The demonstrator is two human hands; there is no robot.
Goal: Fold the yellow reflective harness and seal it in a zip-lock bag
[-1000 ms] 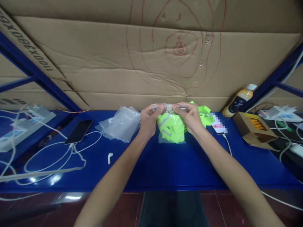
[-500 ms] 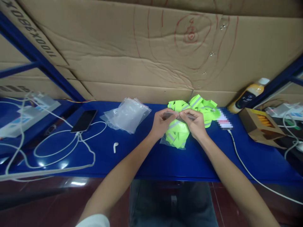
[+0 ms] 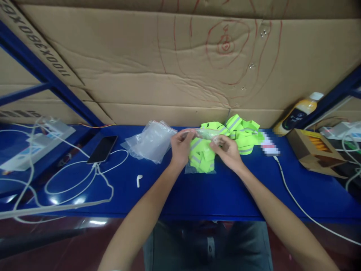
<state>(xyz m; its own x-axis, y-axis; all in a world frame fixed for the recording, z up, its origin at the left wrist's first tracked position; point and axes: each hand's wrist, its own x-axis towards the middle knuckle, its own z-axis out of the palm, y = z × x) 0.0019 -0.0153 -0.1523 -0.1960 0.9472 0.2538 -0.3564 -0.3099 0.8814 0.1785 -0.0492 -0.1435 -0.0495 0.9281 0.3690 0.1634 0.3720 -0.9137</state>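
Note:
A clear zip bag (image 3: 200,170) holds folded neon-yellow reflective strap (image 3: 201,155) with grey stripes. My left hand (image 3: 181,146) pinches the bag's top edge at its left end. At the right end of that edge, my right hand (image 3: 225,148) has its thumb and fingers closed on the plastic. The bag's mouth stretches between both hands, a reddish line along it. Behind my right hand lies a loose heap of the same neon reflective straps (image 3: 244,137). To the left of my left hand rests a stack of flat clear zip bags (image 3: 153,141).
On the blue table (image 3: 175,199) are a phone (image 3: 102,149) with white cables, a white earbud (image 3: 139,180) and a power strip (image 3: 36,145). A juice bottle (image 3: 300,113), an opened cardboard box (image 3: 316,150) and a charging cable (image 3: 290,199) lie right. Cardboard (image 3: 126,49) walls the back.
My hands have moved apart along the bag's top edge, the left hand going left. The filled bag has shifted slightly left, and its mouth is now stretched out between them.

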